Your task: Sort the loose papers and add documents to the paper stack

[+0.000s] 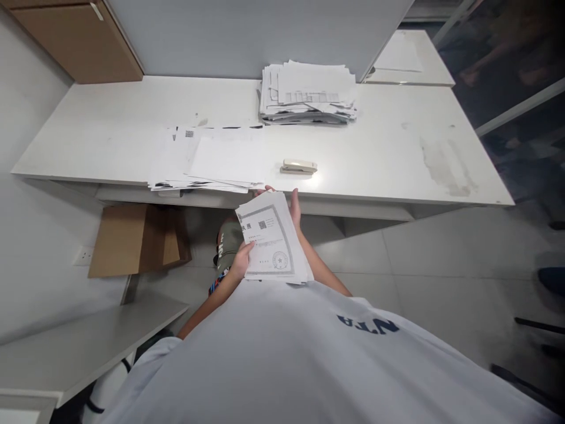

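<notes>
A thin stack of printed sheets (273, 241) is held at an angle in front of my shirt, just off the table's front edge. Its top page has a dark ornamental border, a QR code and a round star seal. My left hand (242, 259) grips the left side, thumb on top of the page. Behind the stack is my right hand (295, 211), supporting it from below; the thumb stands up past the right edge and fingertips show at the far edge. The rest of that hand is hidden by the paper. A cream stapler (299, 166) lies on the table beyond.
On the white table (375, 141) a spread pile of papers (225, 159) lies left, its front at the edge. A thicker paper pile (309, 91) sits against the grey partition (260, 35). Cardboard boxes stand at the back left (83, 44) and below the table (132, 241).
</notes>
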A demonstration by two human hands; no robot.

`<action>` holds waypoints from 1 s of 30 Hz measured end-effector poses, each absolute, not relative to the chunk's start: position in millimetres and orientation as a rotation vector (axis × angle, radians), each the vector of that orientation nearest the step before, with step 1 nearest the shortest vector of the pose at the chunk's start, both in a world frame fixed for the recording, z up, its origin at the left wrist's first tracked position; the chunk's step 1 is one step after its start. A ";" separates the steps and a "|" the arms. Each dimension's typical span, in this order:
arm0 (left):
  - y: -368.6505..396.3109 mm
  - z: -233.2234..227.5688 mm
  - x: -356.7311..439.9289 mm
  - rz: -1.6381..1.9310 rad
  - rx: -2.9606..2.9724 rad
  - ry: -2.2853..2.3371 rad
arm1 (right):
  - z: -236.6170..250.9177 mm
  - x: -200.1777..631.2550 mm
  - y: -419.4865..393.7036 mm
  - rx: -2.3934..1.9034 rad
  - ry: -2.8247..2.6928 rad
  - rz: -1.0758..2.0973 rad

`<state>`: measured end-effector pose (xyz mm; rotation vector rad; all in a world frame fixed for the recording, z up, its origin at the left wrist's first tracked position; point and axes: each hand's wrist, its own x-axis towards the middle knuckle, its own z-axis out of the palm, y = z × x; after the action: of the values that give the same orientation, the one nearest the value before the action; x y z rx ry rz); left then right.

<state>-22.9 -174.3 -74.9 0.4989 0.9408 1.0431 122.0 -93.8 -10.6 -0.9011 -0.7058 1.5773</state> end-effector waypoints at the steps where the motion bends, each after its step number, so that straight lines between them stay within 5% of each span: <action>1: -175.2 -73.5 -22.4 1.072 0.490 0.964 | -8.7 127.4 -98.3 -0.948 -0.710 1.575; 8: -163.8 -51.9 -38.2 1.224 0.626 1.029 | -2.1 160.5 -141.7 -1.098 -0.845 1.730; 30: -97.3 -14.1 -55.1 1.242 0.937 0.995 | -2.4 142.2 -128.2 -1.026 -0.958 1.482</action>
<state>-55.1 -97.3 -14.1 0.9370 0.9952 1.2415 142.2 -128.2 -2.4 -1.0258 -0.9581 1.4817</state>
